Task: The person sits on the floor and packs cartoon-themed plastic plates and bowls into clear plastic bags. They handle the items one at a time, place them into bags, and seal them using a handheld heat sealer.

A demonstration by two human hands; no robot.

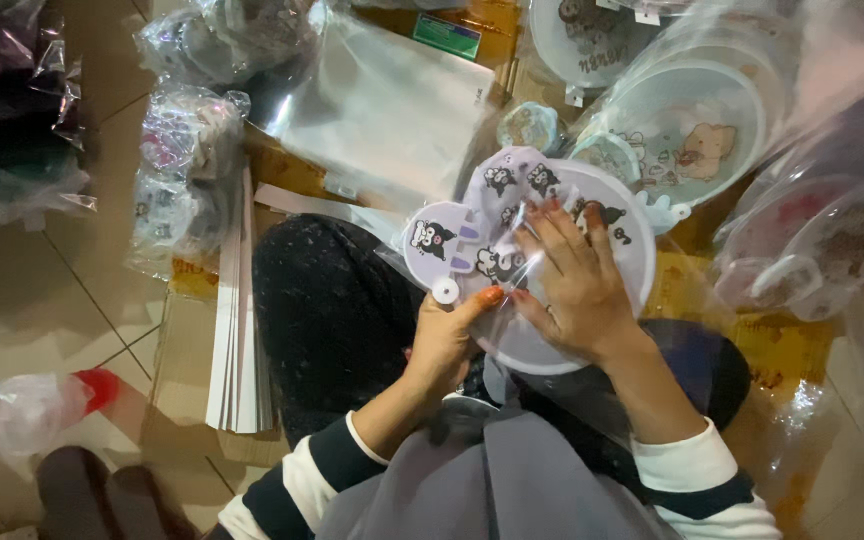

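A pale purple hand fan point(482, 225) printed with cartoon characters lies over my lap, partly inside a clear plastic sleeve point(527, 350). My left hand point(447, 335) grips the fan near its small white round knob point(446, 291), thumb on top. My right hand point(572, 275) lies flat on the fan's face, fingers spread, pressing the plastic down. My sleeves are striped black and white.
More round fans in clear wrap point(687, 130) lie at the upper right. A stack of clear bags point(382, 110) sits ahead, bagged items point(182, 165) at the left. White card strips point(237, 330) lie on cardboard. A red-capped plastic bag point(42, 405) rests on the tiled floor.
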